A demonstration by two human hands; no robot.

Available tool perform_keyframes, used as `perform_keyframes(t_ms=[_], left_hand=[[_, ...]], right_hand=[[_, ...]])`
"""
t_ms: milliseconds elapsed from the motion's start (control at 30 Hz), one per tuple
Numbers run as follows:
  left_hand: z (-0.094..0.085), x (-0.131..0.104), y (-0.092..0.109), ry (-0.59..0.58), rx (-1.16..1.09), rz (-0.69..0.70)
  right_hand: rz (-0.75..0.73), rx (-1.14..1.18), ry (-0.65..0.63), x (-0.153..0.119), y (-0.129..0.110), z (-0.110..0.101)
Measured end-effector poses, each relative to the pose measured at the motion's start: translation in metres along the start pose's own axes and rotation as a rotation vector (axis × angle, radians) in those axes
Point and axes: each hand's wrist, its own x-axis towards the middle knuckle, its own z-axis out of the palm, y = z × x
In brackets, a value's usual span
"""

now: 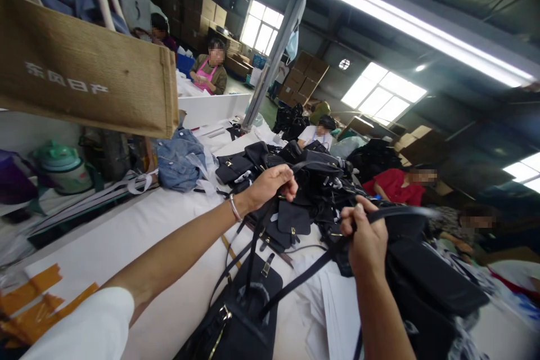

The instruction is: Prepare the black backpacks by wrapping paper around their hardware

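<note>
A black bag [257, 284] with gold-coloured buckles and a zip lies on the white worktop in front of me. From it two thin black straps run up to my hands. My left hand [276, 183], with a silver bracelet at the wrist, is closed around one strap, above the middle of the table. To the right, my right hand [366, 233] grips the other black strap [310, 270], whose free end sticks out past the fingers. Behind both hands is a pile of similar black bags [295, 216].
White paper sheets [341, 315] lie right of the bag, beside a large black bag [434, 275]. Bundled denim [181, 160] sits back left, below a hanging burlap bag [84, 67]. A metal post [276, 48] rises behind the table. Several people work beyond and to the right.
</note>
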Motion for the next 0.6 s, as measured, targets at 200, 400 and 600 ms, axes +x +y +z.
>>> perform_keyframes(t_ms=[200,400,600], left_hand=[[-0.042,-0.047,0.020,-0.056,-0.053,0.124],[-0.082,-0.236,-0.118,0.097,0.372,-0.535],[-0.103,-0.342,-0.163,0.409,0.605,-0.806]], right_hand=[[-0.292,-0.543,-0.203,-0.014,0.029,0.068],[-0.320,-0.826,-0.918,-0.158,0.190,0.093],[-0.248,-1.123,-1.274,-0.236,0.255,0.082]])
